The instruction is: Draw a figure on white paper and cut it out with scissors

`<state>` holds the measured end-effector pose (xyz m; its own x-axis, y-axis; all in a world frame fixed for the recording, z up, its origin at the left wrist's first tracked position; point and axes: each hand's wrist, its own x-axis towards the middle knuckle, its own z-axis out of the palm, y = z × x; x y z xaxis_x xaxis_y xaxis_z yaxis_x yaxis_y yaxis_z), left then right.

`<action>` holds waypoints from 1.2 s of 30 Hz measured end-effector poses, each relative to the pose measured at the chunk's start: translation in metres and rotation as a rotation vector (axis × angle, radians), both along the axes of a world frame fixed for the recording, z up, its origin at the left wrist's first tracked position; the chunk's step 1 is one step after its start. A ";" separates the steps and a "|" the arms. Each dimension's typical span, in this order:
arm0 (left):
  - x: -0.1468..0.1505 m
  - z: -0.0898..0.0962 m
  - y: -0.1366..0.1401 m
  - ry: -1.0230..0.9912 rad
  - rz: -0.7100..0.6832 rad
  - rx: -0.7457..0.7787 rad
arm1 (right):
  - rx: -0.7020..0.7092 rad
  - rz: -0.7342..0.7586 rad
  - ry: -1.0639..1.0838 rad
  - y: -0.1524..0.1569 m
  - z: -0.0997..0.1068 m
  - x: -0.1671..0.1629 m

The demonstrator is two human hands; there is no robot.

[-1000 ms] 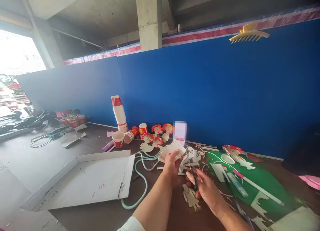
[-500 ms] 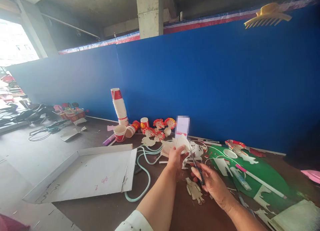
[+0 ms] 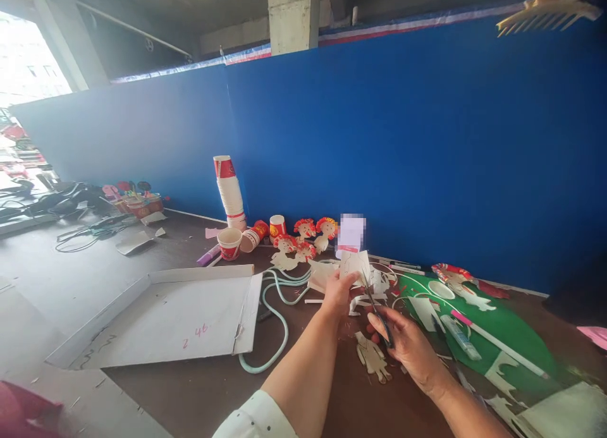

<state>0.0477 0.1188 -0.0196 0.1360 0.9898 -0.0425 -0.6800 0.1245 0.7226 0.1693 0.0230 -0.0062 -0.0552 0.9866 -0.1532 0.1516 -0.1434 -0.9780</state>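
Observation:
Between the thumb and fingers of my left hand (image 3: 340,292) is a piece of white paper (image 3: 356,263) with a drawn line on it. My right hand (image 3: 403,343) is closed around the handles of a pair of scissors (image 3: 380,315), whose blades point up at the paper's right edge. Below the hands a cut-out paper figure (image 3: 373,357) lies on the table. Several paper figures with red frilled heads (image 3: 304,228) stand or lie behind my left hand. White paper scraps (image 3: 379,280) are heaped just beyond the scissors.
A shallow white box lid (image 3: 161,321) lies at left, beside a pale green cord (image 3: 286,337). Stacked paper cups (image 3: 231,194) stand near the blue partition (image 3: 379,128). On the right are a green sheet (image 3: 515,318), a glue tube (image 3: 459,337) and a white-and-pink pen (image 3: 502,346).
The paper in my left hand has turned, so its drawn face now shows. Both hands sit slightly further right in view, and the whole view has shifted a little.

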 end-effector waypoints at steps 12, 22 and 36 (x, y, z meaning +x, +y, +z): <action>0.003 -0.002 0.002 0.053 0.042 -0.020 | 0.013 -0.043 -0.062 -0.002 0.004 -0.003; 0.003 -0.001 0.002 0.069 0.023 -0.020 | 0.026 -0.029 -0.075 0.001 -0.003 -0.001; 0.003 -0.002 0.002 0.084 0.019 -0.020 | 0.026 -0.044 -0.100 0.001 -0.005 0.000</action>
<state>0.0509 0.1212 -0.0214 0.1126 0.9910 -0.0727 -0.6195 0.1272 0.7746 0.1688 0.0239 -0.0111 0.0023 0.9915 -0.1300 0.2431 -0.1266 -0.9617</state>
